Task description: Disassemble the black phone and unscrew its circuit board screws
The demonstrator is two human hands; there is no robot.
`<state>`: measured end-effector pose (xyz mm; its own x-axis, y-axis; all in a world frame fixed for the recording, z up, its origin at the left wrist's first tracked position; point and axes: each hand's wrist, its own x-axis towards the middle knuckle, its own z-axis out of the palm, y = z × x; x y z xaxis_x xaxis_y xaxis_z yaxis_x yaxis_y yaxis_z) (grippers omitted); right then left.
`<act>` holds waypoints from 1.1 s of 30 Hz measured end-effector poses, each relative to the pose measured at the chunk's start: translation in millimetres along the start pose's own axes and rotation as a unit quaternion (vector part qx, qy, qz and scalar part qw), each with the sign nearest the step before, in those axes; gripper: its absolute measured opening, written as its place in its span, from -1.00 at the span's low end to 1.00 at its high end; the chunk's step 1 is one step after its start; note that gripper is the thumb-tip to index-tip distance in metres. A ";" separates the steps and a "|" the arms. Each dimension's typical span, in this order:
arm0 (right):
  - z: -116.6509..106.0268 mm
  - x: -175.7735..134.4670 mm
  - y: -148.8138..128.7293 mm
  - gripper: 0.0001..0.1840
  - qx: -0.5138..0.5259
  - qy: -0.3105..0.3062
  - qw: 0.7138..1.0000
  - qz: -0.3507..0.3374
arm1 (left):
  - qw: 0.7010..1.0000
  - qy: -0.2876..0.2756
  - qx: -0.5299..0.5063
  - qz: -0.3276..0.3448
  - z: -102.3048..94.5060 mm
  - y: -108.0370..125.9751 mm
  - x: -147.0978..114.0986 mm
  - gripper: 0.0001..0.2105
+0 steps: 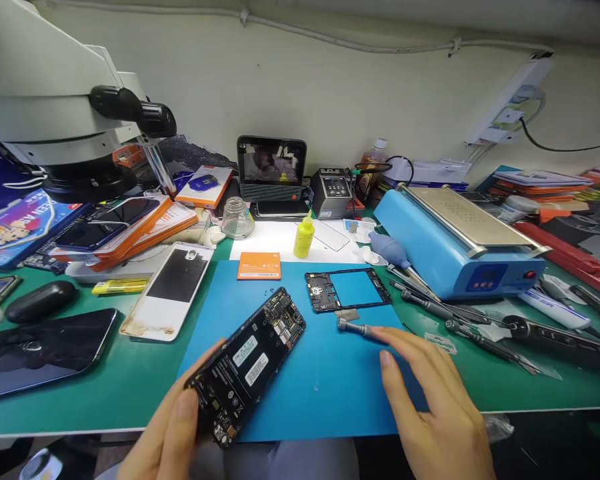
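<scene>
The left hand (166, 423) grips the phone (250, 363) near the tabletop's (135, 387) front edge, slanting away rightward; to its right, the spread right hand (433, 407) touches a crosswise, apparent screwdriver (354, 327).

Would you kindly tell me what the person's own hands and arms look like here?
The left hand and right hand are both bare: no glove shows on either, and no ring can be seen. Sleeves cannot be made out.
</scene>
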<state>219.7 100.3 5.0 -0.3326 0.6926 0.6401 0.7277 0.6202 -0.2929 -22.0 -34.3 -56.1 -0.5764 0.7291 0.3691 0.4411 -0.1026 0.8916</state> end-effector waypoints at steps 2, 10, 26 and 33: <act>8.8 7.4 12.0 -0.75 -0.019 -0.006 0.999 -0.028 | 0.994 -0.005 -0.029 -0.108 -17.8 5.2 14.7 -0.53; 25.7 25.5 26.8 -0.74 -0.041 -0.040 0.989 -0.134 | 0.961 -0.204 0.187 -0.006 -67.6 5.0 80.4 -0.58; 34.3 36.3 -8.9 -0.67 0.248 -0.018 0.946 0.207 | 0.918 -0.273 0.285 0.033 -53.5 5.8 74.5 -0.19; 38.5 33.0 -8.0 -0.51 0.174 0.002 0.967 0.184 | 0.938 -0.249 0.241 0.021 -59.8 -8.8 76.5 -0.39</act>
<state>179.8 132.4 1.1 -0.0865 0.8885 0.4507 0.5500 0.4198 -0.7220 -111.1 -18.1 -20.1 -0.2118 0.9691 0.1265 0.7847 0.0914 0.6131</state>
